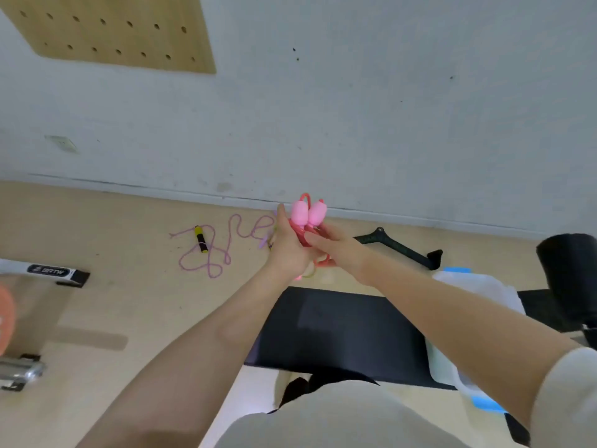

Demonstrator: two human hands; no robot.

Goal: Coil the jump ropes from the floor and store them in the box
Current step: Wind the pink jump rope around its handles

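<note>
A pink jump rope [308,215] with two pink handles side by side is held up in front of me. My left hand [287,247] grips it from the left, thumb up along the handles. From the right, my right hand [329,244] holds the red-pink cord loops below the handles. On the floor near the wall a purple jump rope [210,253] lies uncoiled in loose curves. A black and yellow handle [201,239] rests across it. The clear plastic box [468,286] with blue clips stands at my right, partly behind my right arm.
A dark mat [339,331] lies on the floor under my arms. A black bar-shaped tool [400,247] lies by the wall on the right. A black cylinder [571,273] stands at far right. Gym gear [51,273] sits at the left edge.
</note>
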